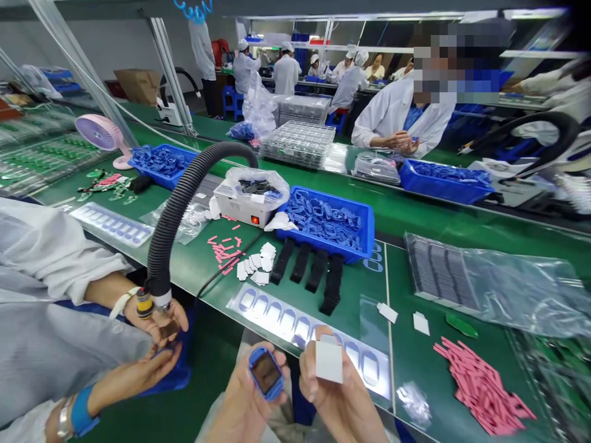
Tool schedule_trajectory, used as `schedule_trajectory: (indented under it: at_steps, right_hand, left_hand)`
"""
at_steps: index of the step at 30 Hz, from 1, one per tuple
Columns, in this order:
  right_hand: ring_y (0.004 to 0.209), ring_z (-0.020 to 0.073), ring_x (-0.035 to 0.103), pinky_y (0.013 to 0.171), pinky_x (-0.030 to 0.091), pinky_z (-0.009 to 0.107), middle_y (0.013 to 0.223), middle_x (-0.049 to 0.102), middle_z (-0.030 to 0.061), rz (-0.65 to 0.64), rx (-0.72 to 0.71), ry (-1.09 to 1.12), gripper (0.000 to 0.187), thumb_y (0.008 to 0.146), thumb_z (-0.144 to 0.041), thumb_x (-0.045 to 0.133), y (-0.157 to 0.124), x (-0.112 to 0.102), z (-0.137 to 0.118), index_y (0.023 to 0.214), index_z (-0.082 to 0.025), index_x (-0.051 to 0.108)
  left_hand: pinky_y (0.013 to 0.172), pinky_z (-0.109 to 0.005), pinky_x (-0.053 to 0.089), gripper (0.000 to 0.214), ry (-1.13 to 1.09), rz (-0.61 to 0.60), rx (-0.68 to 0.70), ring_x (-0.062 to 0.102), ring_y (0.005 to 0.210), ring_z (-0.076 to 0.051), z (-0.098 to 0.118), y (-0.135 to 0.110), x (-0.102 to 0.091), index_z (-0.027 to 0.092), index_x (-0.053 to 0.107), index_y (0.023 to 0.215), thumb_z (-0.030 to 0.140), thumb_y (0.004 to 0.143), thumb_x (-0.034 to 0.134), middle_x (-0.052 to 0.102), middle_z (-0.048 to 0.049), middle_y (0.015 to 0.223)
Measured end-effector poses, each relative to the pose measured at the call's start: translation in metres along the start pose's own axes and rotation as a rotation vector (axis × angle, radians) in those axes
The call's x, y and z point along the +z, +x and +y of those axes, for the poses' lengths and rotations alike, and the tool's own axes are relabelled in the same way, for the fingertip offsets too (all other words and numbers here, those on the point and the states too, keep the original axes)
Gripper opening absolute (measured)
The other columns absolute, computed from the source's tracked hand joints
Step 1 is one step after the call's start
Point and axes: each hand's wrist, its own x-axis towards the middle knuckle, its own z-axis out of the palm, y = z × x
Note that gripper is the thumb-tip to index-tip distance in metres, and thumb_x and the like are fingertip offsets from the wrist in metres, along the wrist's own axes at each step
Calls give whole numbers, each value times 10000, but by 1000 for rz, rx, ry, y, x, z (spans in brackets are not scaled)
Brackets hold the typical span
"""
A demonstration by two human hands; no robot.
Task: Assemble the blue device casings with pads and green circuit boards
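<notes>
My left hand (249,394) is closed around a small blue frame with a dark square screen (266,372), screen side facing up. Beside it, my right hand (339,391) pinches a flat white square piece (329,361) with a short tab at its top. The two pieces are apart. Just beyond my hands, at the bench edge, lies a clear sheet of oval-outlined stickers (295,326). Several loose white pieces (258,263) like the held one are heaped on the green bench, and two more lie to the right.
A blue bin (369,224) of blue frames stands ahead, with black strips (332,286) before it. Pink strips (484,387) are piled at right. A black flexible hose (170,227) arches at left, near a co-worker's hands (161,344). Bagged grey trays (443,271) lie at right.
</notes>
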Motion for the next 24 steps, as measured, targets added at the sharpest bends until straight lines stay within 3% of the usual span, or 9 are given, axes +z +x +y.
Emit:
schedule_trajectory:
  at_steps: [3,7,16,21,24]
  right_hand:
    - [544,49,544,517,426,134,646,636,-19,49,-38,65,316,733,-479,747,-14,8,-19,936,-248,674]
    - [545,37,540,507,425,104,631,625,-25,141,-40,157,286,718,-440,773,-26,7,-34,899,-233,693]
    - [546,36,529,520,424,113,628,617,-26,207,-13,170,258,698,-417,797,-37,7,-52,828,-220,694]
    - [567,78,551,553,468,177,653,635,-14,298,-257,-102,344,679,-547,755,-46,1,-51,822,-246,667]
    - [609,114,611,550,507,211,707,675,7,260,-601,-449,281,754,-500,712,-50,-12,-54,870,-248,673]
  left_hand:
    - [687,-243,550,342,60,-81,10,702,861,-197,-8,6,36,221,731,950,392,661,795,755,-60,926]
    - [730,-195,539,334,89,-56,20,714,812,-150,-21,10,64,216,746,883,370,602,841,776,-23,867]
    - [687,-167,551,352,165,-5,57,720,797,-137,-37,8,84,240,746,857,380,558,868,782,-3,857]
    - [752,-201,556,302,181,-54,85,730,836,-163,-39,9,88,244,753,882,359,616,839,794,-23,881]
    - [781,-206,555,283,197,-105,114,726,893,-172,-40,10,88,252,751,917,348,658,813,793,-32,935]
